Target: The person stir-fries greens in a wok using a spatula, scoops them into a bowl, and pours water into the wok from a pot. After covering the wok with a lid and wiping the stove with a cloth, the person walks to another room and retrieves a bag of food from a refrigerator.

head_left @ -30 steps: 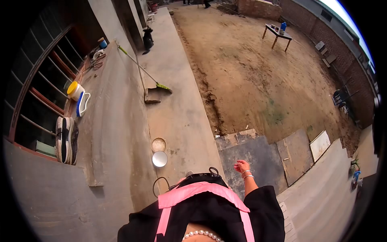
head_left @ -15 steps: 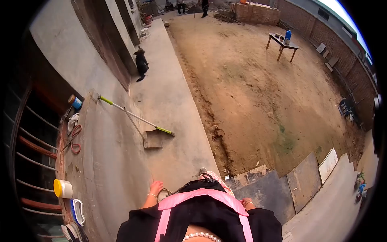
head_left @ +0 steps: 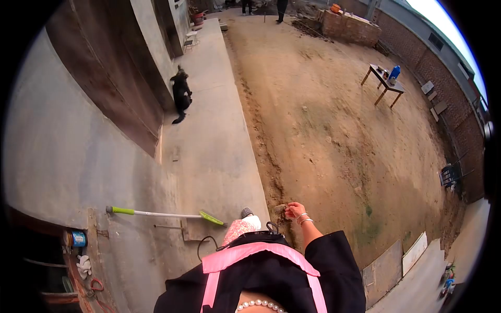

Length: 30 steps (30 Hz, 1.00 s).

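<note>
My right hand, with bracelets at the wrist, hangs in front of me above the edge between the concrete walkway and the dirt. Its fingers are loosely bent and apart, and I see nothing held in them. My left hand is out of view, somewhere beyond my dark sleeve. Ahead on my left, a broom with a white pole and green ends leans by the wall. Its lower end lies over a dustpan, partly hidden behind my clothes. My shoe is on the walkway.
A black dog sits on the walkway by the doorway. On the dirt yard stands a small table with a blue jug. Boards lie at the lower right. A blue-labelled can rests on the left ledge. People stand far off.
I have moved forward along the walkway, so the broom and dustpan are closer. My right hand has swung forward into view, and my left hand has left the view.
</note>
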Available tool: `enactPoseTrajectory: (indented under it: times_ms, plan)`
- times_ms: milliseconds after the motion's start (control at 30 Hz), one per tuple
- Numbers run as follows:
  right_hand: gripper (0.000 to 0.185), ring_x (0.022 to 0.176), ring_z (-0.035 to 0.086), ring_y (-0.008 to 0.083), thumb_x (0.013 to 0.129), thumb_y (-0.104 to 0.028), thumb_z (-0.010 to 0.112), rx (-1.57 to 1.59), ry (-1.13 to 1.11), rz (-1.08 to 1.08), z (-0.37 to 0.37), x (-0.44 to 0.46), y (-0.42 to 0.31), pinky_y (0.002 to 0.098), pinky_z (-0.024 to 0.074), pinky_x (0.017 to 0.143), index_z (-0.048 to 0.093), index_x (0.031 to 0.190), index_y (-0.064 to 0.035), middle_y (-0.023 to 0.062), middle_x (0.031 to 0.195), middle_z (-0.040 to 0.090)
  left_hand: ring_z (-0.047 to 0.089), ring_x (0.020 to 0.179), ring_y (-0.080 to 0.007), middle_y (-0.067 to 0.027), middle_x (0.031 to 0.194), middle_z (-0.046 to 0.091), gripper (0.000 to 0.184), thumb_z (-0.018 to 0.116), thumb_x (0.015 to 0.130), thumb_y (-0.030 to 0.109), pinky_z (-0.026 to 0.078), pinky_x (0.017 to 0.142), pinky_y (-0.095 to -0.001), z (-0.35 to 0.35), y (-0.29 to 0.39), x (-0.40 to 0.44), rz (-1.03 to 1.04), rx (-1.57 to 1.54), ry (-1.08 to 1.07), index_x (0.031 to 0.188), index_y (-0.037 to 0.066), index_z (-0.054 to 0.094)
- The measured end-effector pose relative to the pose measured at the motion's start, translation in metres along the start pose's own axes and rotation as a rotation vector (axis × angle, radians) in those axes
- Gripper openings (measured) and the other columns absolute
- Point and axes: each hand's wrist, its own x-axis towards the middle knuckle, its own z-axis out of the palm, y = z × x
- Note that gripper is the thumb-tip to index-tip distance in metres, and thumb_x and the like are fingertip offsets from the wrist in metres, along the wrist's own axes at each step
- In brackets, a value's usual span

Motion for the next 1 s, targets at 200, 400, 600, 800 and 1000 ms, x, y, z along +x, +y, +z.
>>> enactPoseTrajectory:
  times_ms: [200,400,600,800,1000]
  plan:
    - [0.012,0.063,0.062,0.0216,0.085,-0.012,0.048,0.082,0.23,0.486,-0.003,0.077,-0.073,0.033,0.0517,0.05,0.056,0.088,-0.003,0.0108,0.073,0.062,0.058,0.092,-0.0253,-0.0149,0.101,0.059,0.02,0.048,0.085,0.014,0.048,0.075,-0.0333,0.151,0.228,0.028,0.226,-0.123,-0.182,0.103,0.004,0.05]
    - [0.018,0.053,0.06,0.0194,0.088,-0.016,0.044,0.262,0.441,0.516,0.058,0.224,-0.174,0.0309,0.049,0.044,0.055,0.083,-0.004,0.0082,0.064,0.059,0.057,0.096,-0.0254,-0.0174,0.107,0.056,0.019,0.044,0.088,0.011,0.047,0.08,-0.0346,0.278,0.47,0.041,0.555,-0.051,-0.413,0.105,0.003,0.046]
    - [0.02,0.047,0.057,0.0206,0.086,-0.015,0.047,0.03,0.27,0.346,0.242,0.403,-0.336,0.0309,0.0461,0.038,0.055,0.073,-0.0015,0.0091,0.058,0.059,0.055,0.099,-0.0285,-0.019,0.111,0.054,0.02,0.045,0.087,0.009,0.046,0.082,-0.0362,0.289,0.617,0.037,0.644,-0.357,-0.324,0.106,0.003,0.045]
    - [0.021,0.067,0.062,0.0185,0.084,-0.011,0.051,-0.236,-0.598,-0.03,0.563,0.47,-0.521,0.0283,0.0513,0.054,0.053,0.103,-0.0044,0.0099,0.083,0.063,0.054,0.102,-0.0283,-0.0205,0.111,0.054,0.02,0.045,0.088,0.01,0.045,0.085,-0.036,0.28,0.75,-0.006,0.883,-0.552,-0.227,0.108,0.005,0.045]
    - [0.028,0.078,0.06,0.0142,0.087,-0.013,0.049,-0.506,-1.499,-0.327,0.889,0.317,-0.626,0.0253,0.0485,0.069,0.05,0.113,-0.0016,0.0074,0.09,0.062,0.052,0.105,-0.0279,-0.0182,0.114,0.052,0.022,0.041,0.091,0.018,0.043,0.088,-0.0377,0.245,0.918,0.055,1.162,-0.605,-0.357,0.112,0.015,0.049]
